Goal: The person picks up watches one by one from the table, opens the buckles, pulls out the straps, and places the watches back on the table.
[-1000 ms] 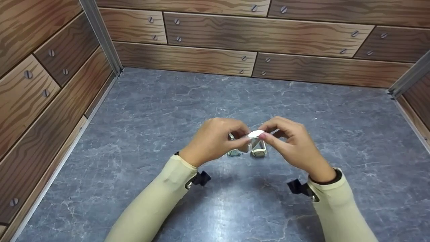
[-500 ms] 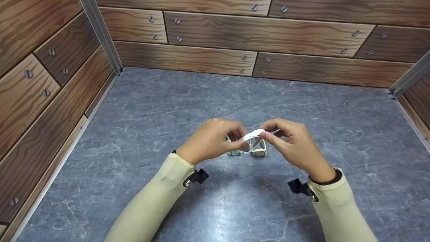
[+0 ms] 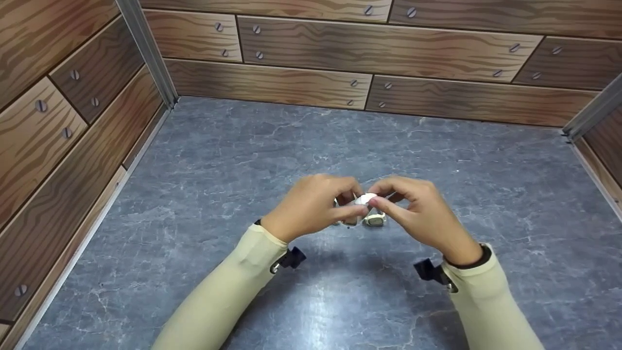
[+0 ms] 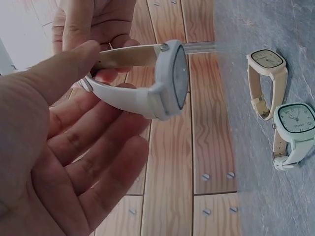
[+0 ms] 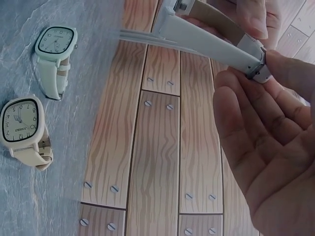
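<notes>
A white wristwatch (image 4: 172, 81) is held up off the table between both hands, its strap bent round into a loop. My left hand (image 3: 318, 206) grips the strap, thumb on top and fingers curled beneath. My right hand (image 3: 420, 211) pinches the buckle end of the white strap (image 5: 216, 42) between thumb and fingers. From the head view, only a small white piece of it shows between the fingertips. Below the hands, a cream wristwatch (image 5: 20, 123) and a mint-green wristwatch (image 5: 56, 40) rest on the table with their straps fastened in loops.
The grey marbled tabletop (image 3: 272, 141) spreads round the hands. Wood-plank patterned walls (image 3: 311, 48) stand at the back and sides, with a metal corner post (image 3: 148, 53) at the back left.
Half a second ago a longer stretch of white strap showed between the hands. Now the fingertips are closer together and slightly lower, covering more of the watches beneath.
</notes>
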### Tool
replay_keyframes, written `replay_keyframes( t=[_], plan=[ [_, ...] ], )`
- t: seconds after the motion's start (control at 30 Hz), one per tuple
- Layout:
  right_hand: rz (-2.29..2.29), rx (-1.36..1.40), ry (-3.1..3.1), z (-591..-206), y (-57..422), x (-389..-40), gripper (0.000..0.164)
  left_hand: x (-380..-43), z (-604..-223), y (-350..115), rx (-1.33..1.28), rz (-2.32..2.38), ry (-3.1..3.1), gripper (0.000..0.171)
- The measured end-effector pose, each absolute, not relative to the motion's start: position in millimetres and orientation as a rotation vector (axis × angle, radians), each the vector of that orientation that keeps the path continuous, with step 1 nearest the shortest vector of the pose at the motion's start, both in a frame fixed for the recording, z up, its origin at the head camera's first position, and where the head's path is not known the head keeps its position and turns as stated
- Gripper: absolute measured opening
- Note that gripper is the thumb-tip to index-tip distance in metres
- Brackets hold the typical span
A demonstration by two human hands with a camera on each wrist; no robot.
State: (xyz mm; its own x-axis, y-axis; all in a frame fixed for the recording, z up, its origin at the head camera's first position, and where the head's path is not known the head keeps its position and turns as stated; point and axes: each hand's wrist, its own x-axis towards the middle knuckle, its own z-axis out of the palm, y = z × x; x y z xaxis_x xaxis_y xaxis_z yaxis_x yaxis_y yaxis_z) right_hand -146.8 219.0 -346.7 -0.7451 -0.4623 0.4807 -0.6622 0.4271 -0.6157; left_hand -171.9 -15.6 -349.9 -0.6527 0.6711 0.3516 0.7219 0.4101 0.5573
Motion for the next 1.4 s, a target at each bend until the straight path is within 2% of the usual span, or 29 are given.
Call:
replay_keyframes(
  t=[0.47,0.93,1.17,1.4],
  plan=[
    [1.227,1.0,-2.457,-345.1,222.6,-146.0,0.014,-172.4,-351.8,-14.3,-1.302,-1.073,-2.495,0.017],
    [1.286,1.035,-2.408,-344.9,222.6,-146.3,0.017,-172.0,-350.1,-13.0,-1.267,-1.009,-2.515,0.02],
    [1.265,1.025,-2.434,-344.3,222.6,-146.7,0.016,-171.8,-349.6,-13.7,-1.283,-1.05,-2.53,0.029],
    [1.23,1.014,-2.444,-344.9,222.1,-146.8,0.015,-172.6,-348.5,-13.7,-1.313,-1.025,-2.504,0.024]
  ],
)
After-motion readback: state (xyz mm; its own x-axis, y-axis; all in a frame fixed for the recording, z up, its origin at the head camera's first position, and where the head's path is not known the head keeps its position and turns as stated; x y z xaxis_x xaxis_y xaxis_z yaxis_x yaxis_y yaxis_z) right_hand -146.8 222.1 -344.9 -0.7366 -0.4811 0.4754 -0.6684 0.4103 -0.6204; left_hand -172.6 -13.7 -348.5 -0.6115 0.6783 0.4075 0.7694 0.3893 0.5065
